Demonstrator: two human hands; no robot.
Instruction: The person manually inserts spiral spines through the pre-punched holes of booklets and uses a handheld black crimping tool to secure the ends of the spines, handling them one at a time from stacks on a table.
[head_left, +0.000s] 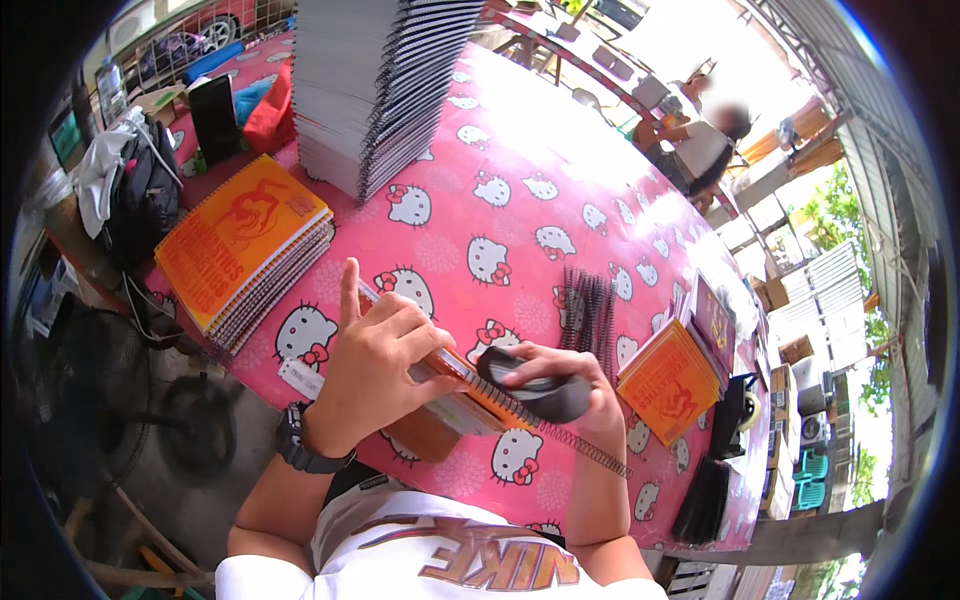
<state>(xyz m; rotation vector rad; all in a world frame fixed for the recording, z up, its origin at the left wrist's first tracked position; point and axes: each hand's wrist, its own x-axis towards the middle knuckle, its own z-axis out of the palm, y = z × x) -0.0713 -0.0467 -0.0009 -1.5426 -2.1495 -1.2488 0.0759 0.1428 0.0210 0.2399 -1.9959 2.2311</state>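
Note:
In front of my body a thin orange-edged book (485,405) is tilted with its bound edge up. My left hand (385,350), wearing a dark wristwatch, is closed around its left part, index finger pointing up along it. A black plastic coil (595,455) runs along the book's edge and trails past its right end. Closed in my right hand (590,385) is a black rounded object with a grey face (545,395), held against the coiled edge; its exact kind is unclear. A brown block-like thing (422,437) shows below the book.
A stack of orange spiral-bound books (245,240) lies left, beside a tall stack of coil-bound white pages (345,100). Loose black coils (588,310) and more orange books (675,380) lie right. A black bag (145,200) sits at the left edge. People (705,145) sit far off.

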